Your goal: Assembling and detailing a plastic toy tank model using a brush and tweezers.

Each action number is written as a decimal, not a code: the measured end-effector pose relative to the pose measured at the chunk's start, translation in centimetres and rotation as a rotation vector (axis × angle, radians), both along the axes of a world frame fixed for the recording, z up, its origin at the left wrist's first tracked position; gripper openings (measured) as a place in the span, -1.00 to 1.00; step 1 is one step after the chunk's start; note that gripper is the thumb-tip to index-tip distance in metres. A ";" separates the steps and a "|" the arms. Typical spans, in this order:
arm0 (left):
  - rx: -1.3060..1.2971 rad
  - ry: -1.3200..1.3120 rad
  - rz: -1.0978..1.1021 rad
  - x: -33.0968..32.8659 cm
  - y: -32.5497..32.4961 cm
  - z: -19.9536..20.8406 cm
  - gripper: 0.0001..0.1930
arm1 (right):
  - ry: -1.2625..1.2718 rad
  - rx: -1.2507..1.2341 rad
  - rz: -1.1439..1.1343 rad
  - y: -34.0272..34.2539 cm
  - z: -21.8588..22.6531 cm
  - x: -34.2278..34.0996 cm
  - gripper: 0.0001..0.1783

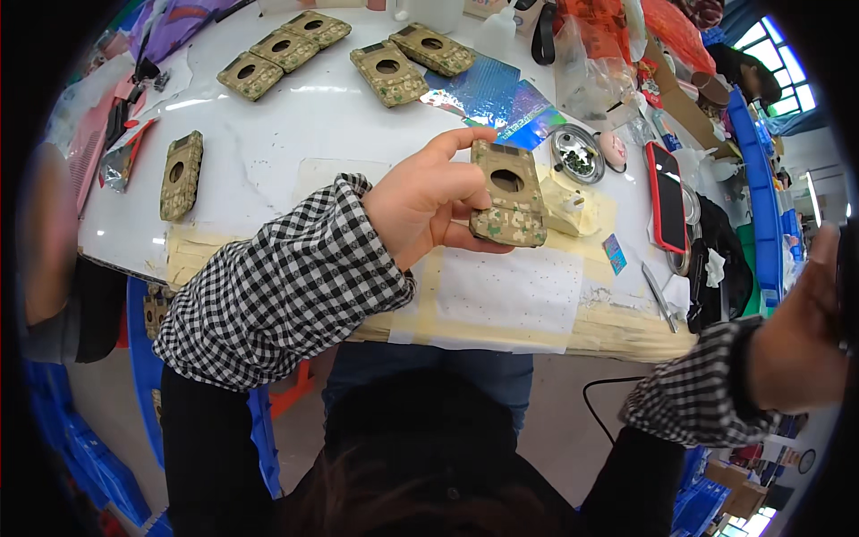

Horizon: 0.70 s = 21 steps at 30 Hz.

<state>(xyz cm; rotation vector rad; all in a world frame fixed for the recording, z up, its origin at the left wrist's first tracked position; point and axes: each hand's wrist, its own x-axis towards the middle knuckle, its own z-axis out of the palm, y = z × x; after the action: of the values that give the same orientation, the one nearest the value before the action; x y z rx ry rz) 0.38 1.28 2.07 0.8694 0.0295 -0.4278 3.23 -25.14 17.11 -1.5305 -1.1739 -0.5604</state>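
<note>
My left hand grips a toy tank hull by its edges, above the white table. The hull is camouflage-patterned in tan, green and brown, with a round hole in its top. My right hand is raised at the far right, away from the table. It is blurred and cut by the picture's dark rim, so its fingers do not show clearly. More hulls of the same kind lie on the table: a single hull at the left, a row of three with one hull nearest, and a pair including this hull.
Beside the held hull are a round metal dish with small dark green bits and a yellowish block. A red-edged phone and tweezers lie at right. Taped paper covers the near edge. A blurred hand shows far left.
</note>
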 end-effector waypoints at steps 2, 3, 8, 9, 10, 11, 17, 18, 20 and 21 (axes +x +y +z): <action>-0.004 0.002 -0.029 0.3 -0.4 -0.1 -0.22 | -0.070 -0.068 -0.184 -0.4 -5.1 0.4 -0.19; -0.006 0.009 -0.044 0.5 -0.8 -0.3 -0.22 | -0.006 -0.109 -0.385 0.2 -7.0 -0.3 -0.21; 0.033 0.031 -0.015 0.5 -0.4 -0.6 -0.23 | 0.212 -0.134 -0.474 2.8 -12.2 -1.1 -0.91; 0.033 0.034 -0.018 0.5 -0.4 -0.6 -0.23 | 0.182 -0.152 -0.503 2.5 -12.6 -0.8 -0.92; 0.035 0.037 -0.017 0.5 -0.5 -0.5 -0.23 | 0.153 -0.170 -0.531 2.3 -13.0 -0.4 -0.92; 0.034 0.041 -0.019 0.5 -0.5 -0.5 -0.23 | 0.125 -0.189 -0.563 2.1 -13.2 -0.2 -0.93; 0.042 0.059 -0.024 0.5 -0.6 -0.5 -0.23 | 0.022 -0.421 -0.635 2.8 -13.5 0.9 -0.88; 0.042 0.060 -0.020 0.5 -0.6 -0.6 -0.23 | -0.027 -0.456 -0.628 2.9 -13.8 1.1 -0.85; 0.038 0.060 -0.015 0.6 -0.6 -0.7 -0.24 | -0.041 -0.491 -0.630 3.1 -14.0 1.2 -0.77; 0.035 0.060 -0.013 0.6 -0.6 -0.7 -0.24 | -0.058 -0.505 -0.635 3.3 -13.9 1.3 -0.77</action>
<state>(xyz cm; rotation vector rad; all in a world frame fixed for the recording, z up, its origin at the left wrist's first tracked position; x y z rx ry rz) 0.95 0.63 1.39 0.8912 0.0863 -0.4667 4.50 -21.79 3.25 -2.3655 -0.8920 -0.7608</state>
